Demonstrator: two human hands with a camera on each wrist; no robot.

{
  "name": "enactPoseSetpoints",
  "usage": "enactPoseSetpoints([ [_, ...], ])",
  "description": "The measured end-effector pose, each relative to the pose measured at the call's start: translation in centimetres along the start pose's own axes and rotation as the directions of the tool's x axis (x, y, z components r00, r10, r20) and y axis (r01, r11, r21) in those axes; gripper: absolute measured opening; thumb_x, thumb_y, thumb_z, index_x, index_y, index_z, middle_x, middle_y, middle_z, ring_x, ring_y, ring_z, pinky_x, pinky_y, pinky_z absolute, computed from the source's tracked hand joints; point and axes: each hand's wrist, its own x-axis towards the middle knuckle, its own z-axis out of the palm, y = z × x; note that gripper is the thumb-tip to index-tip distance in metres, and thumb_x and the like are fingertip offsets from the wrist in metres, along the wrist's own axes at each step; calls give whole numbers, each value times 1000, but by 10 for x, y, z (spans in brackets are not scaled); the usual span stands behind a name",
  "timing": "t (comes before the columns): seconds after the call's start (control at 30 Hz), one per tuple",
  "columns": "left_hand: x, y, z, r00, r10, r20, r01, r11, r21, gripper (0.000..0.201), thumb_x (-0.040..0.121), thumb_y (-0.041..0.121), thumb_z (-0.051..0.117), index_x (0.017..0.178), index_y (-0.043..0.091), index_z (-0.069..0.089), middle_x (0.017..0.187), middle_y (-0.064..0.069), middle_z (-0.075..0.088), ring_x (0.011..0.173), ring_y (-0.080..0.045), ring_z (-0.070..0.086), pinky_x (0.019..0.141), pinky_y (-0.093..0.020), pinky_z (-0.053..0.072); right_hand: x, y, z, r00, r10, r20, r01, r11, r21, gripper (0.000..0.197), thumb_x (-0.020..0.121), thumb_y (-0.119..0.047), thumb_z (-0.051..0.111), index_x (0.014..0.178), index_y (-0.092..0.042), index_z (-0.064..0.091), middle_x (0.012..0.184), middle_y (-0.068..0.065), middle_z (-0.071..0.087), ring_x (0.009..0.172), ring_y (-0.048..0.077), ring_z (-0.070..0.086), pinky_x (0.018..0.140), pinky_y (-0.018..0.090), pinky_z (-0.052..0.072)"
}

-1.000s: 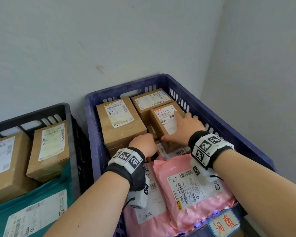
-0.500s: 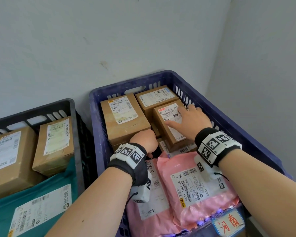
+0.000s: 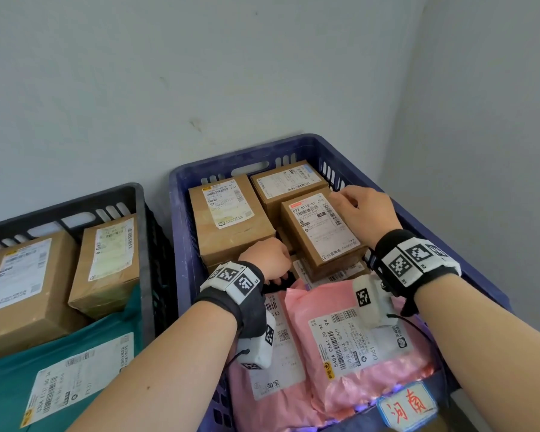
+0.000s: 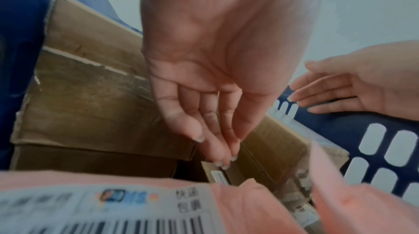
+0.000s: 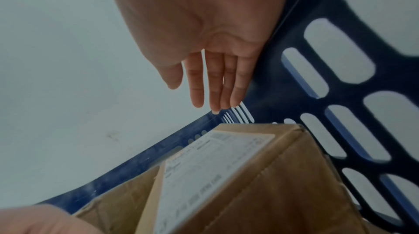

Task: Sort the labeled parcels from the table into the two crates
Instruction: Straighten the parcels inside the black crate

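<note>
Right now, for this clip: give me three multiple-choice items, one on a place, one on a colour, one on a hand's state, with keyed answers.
1. Where do the pink mailers lie?
A. black crate
B. blue crate, near end
C. floor

2. What colour is the soft parcel in the black crate?
A. teal
B. yellow
C. white

3. How is the right hand?
A. fist, holding nothing
B. gripping a mailer
C. fingers straight, over a box

Answers:
1. B, they fill the blue crate's near end.
2. A, the teal parcel shows there.
3. C, the right wrist view shows fingers extended above the labelled box.
</note>
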Motion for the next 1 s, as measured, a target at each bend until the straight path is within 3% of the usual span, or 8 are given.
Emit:
enactPoseSetpoints([
  [0.13, -8, 5, -7, 1000, 3, -3, -3, 992, -129, 20, 97, 16, 49, 105, 8, 65, 79, -1, 66, 64, -13, 60, 54, -21, 49, -3, -4, -1, 1000, -8, 26, 7, 999, 44, 27, 99, -38, 46, 89, -21, 65, 77, -6, 62, 70, 7, 56, 57, 19, 37],
  [0.3, -25, 22, -34, 997, 53, -57, -66, 965, -254, 13, 97, 18, 53, 98, 12, 65, 80, 0, 66, 64, -10, 60, 52, -17, 49, -5, -17, 0, 997, -65, 51, 54, 979, 196, 22, 99, -30, 50, 91, -19, 67, 81, -7, 65, 73, 3, 58, 60, 16, 38],
  [0.37, -33, 26, -47, 991, 74, -108, -103, 949, -297, 15, 97, 18, 54, 101, 11, 66, 82, -1, 67, 64, -9, 61, 53, -18, 50, -4, -21, 0, 997, -64, 49, 48, 958, 283, 19, 96, -26, 54, 89, -18, 69, 85, -7, 67, 77, 3, 60, 67, 19, 44],
  [0.47, -47, 27, -62, 977, 56, -207, -130, 923, -362, 14, 96, 19, 57, 102, 11, 66, 84, -3, 68, 63, -8, 61, 54, -18, 50, -2, -28, -2, 994, -61, 89, 23, 928, 373, 13, 94, -25, 59, 91, -20, 71, 91, -5, 68, 88, 9, 64, 81, 31, 54],
  [0.57, -64, 22, -75, 961, 16, -275, -136, 895, -424, 11, 95, 20, 58, 100, 14, 65, 88, -4, 67, 65, -8, 60, 52, -16, 48, -2, -44, -4, 990, -92, 104, 45, 921, 388, 12, 93, -26, 60, 95, -21, 70, 95, -5, 68, 94, 13, 64, 90, 40, 54],
  [0.67, -81, 11, -87, 945, 0, -328, -150, 888, -434, 15, 96, 23, 57, 104, 15, 66, 89, -1, 67, 68, -8, 60, 58, -18, 48, -8, -69, -5, 980, -160, 118, 95, 900, 426, 10, 93, -23, 60, 91, -22, 70, 91, -6, 68, 94, 12, 63, 94, 40, 52],
  [0.83, -120, -16, -111, 898, -43, -438, -193, 856, -480, 16, 94, 23, 59, 105, 13, 66, 83, 1, 68, 65, -8, 60, 56, -18, 49, -27, -128, 5, 954, -241, 181, 131, 872, 471, 12, 92, -18, 60, 87, -19, 72, 89, 0, 71, 92, 18, 65, 90, 39, 53],
  [1.0, -176, -68, -136, 832, -92, -548, -233, 838, -494, 15, 94, 21, 59, 101, 12, 69, 82, 1, 68, 66, -8, 62, 59, -19, 50, -57, -193, 36, 925, -313, 215, 155, 827, 540, 14, 90, -10, 60, 86, -12, 74, 89, 6, 73, 86, 19, 66, 75, 29, 55],
])
